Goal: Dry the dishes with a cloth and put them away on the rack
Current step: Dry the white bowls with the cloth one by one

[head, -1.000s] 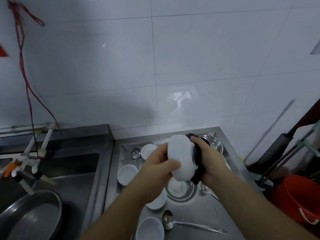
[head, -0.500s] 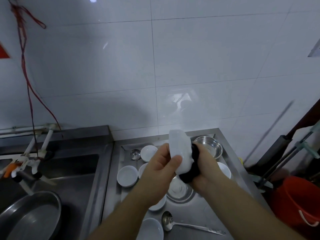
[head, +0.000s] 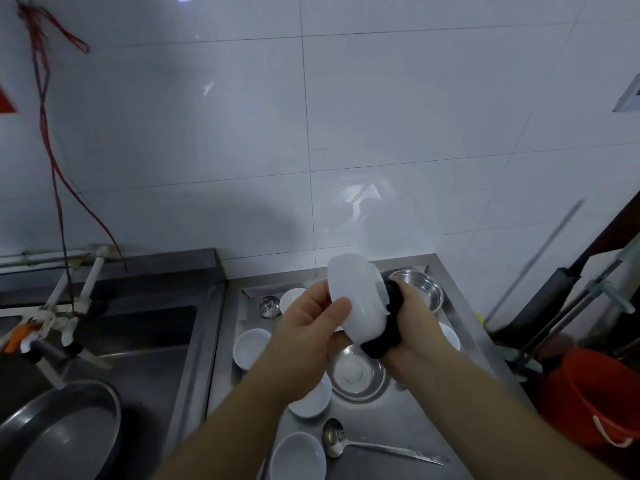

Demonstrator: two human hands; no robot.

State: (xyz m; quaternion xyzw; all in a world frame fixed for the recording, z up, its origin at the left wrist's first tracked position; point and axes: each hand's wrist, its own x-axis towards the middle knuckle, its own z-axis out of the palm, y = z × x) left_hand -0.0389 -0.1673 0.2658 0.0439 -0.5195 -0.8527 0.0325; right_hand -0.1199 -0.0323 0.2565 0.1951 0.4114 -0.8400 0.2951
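Steel draining tray (head: 460, 344) lies crowded with white bowls (head: 250, 347), steel dishes (head: 356, 374) and a ladle (head: 374, 445). Above it, the left hand (head: 308, 336) grips a white bowl (head: 356, 303); the right hand (head: 414, 327) clutches a dark cloth (head: 388, 332) against it, fingers hidden. A red bucket (head: 588, 403) stands right of the tray, cut off.

You're standing in a kitchen's washing-up corner: white wall tiles (head: 398, 109) fill the upper frame, a steel sink (head: 138, 344) sits lower left, and a steel counter (head: 408, 431) at lower centre holds white bowls (head: 250, 348) and a ladle (head: 374, 445).
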